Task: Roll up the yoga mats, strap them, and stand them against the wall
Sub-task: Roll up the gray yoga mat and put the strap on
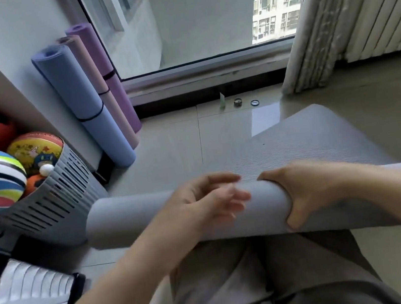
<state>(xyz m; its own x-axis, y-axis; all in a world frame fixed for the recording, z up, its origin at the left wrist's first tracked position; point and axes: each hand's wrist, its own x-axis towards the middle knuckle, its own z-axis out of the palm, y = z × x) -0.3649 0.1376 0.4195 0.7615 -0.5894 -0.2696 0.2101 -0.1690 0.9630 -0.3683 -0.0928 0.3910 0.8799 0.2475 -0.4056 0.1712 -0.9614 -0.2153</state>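
3 strapped rolls upright against the wall (15, 50) by the window (197, 18): blue mat (81, 92), pink mat (92, 71), purple mat (115, 91). Grips the partly rolled grey mat (130, 217), across the lap with its free end on the floor (166, 144), with the right hand (303, 192), thumb under the roll. Spreads the fingers of the blurred left hand (203, 205) loosely over the roll's top.
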